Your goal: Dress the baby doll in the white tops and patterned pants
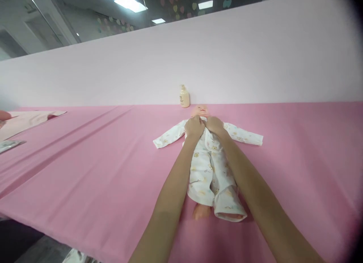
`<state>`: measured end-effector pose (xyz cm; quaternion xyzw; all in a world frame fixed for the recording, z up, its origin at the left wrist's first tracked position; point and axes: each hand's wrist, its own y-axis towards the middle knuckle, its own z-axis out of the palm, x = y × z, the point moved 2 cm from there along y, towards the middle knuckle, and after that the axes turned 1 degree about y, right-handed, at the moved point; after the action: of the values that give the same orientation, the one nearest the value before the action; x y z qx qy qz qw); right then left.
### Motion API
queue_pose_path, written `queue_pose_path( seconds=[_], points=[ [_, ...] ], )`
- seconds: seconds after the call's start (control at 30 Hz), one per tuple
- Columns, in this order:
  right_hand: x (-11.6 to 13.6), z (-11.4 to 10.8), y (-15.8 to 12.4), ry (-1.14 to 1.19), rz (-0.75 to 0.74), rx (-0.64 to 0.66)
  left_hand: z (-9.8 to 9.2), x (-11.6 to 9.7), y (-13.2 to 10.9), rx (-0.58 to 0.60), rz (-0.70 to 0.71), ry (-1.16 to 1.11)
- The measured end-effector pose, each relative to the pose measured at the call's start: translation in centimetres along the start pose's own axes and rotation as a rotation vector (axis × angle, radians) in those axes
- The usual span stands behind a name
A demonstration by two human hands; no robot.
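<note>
A baby doll lies on its back on the pink padded surface, head toward the wall. It wears a white patterned baby jacket with the sleeves spread to both sides, and matching trousers. At the jacket's neckline, my left hand is closed on the cloth. Close beside it, my right hand also grips the jacket near the collar. The fingertips of both hands are mostly hidden. One bare foot shows below the left trouser leg.
A cream pump bottle stands against the white wall, just behind the doll's head. At the far left lie a pale pink cloth and a flat packet. The surface's front edge runs along the lower left.
</note>
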<state>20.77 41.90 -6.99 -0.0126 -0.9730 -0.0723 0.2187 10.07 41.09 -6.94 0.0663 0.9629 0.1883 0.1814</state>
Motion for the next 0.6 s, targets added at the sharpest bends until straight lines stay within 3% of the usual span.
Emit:
queue_pose_path(
  seconds=[0.13,0.3,0.6],
  points=[
    [0.7,0.4,0.2,-0.004,0.126,-0.156,0.4,-0.4,1.0,-0.011,0.002,0.045],
    [0.3,1.5,-0.2,0.059,0.236,-0.377,1.1,0.6,1.6,0.015,-0.062,-0.121],
    [-0.8,2.3,0.8,0.396,-0.084,-0.492,1.6,0.8,1.0,-0.123,0.034,-0.212]
  ],
)
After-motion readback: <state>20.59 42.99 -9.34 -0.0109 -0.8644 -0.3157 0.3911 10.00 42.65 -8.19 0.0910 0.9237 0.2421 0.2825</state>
